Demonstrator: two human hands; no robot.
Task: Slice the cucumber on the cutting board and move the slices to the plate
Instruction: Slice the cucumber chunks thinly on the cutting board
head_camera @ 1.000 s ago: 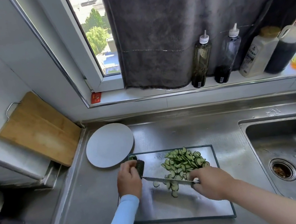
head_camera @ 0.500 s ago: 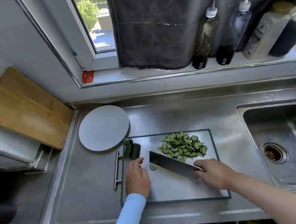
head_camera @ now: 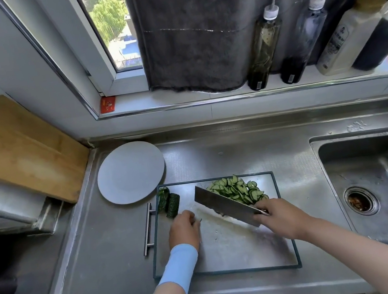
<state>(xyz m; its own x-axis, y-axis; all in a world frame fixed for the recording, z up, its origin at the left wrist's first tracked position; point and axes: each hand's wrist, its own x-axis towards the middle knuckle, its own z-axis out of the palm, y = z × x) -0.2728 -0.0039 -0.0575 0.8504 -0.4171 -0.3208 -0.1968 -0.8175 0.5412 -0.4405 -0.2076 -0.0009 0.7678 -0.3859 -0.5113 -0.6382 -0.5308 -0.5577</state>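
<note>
Right hand grips the cleaver, tilted beside the slices at the cutting board's far edge, while left hand sits curled, can't tell if it's holding anything.

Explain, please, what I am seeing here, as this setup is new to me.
There is no machine: a person wears a camera on the head, looking down at both hands. On the steel counter lies a cutting board with a pile of cucumber slices and two uncut cucumber pieces. The right hand grips a cleaver, blade tilted beside the pile. The left hand rests on the board near the uncut pieces; whether it holds anything is unclear. The grey plate beside the board has no slices yet.
</note>
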